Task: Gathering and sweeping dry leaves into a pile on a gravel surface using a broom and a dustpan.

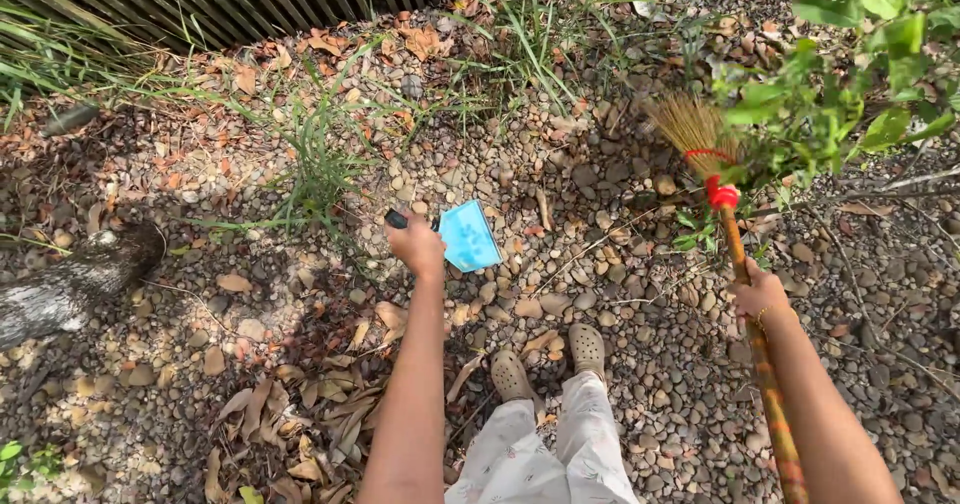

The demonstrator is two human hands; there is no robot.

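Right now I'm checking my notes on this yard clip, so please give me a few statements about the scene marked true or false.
1. The left hand holds a blue dustpan. True.
2. The right hand is empty. False: it grips a broom by its handle.
3. The ground is smooth concrete. False: pebbles with dry leaves.
4. The person wears light perforated clogs. True.
5. The broom's bristles point toward the person. False: they point away.
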